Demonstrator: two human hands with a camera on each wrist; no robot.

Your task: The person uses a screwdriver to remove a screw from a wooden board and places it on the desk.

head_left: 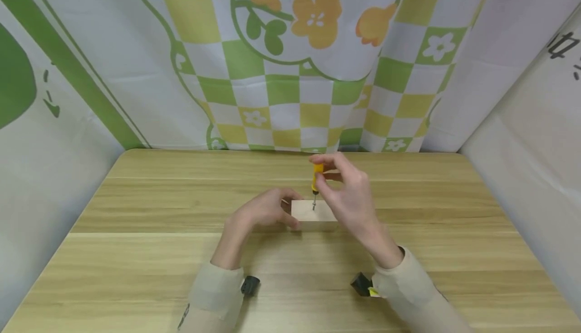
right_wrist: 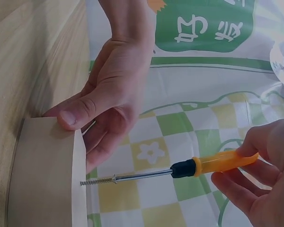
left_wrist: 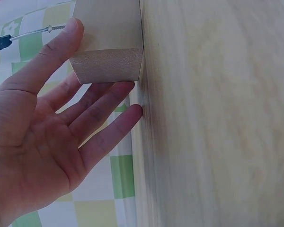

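Observation:
A pale wooden block (head_left: 303, 212) lies on the table. My left hand (head_left: 271, 209) grips its left end, thumb on the near side and fingers behind, as the left wrist view also shows. In my right hand (head_left: 351, 194) is a yellow screwdriver (right_wrist: 220, 162) with a black collar, held upright over the block by its handle. The shaft's tip meets the head of a screw (right_wrist: 98, 181). That screw stands up from the block's top face with its point at the wood and most of its thread exposed.
The wood-grain table (head_left: 159, 272) spreads around the block on all sides. Behind its far edge hangs a checked, flowered curtain (head_left: 281, 91). White sheets (head_left: 63, 171) flank the table. Each wrist carries a small black camera (head_left: 250, 286) near the sleeve.

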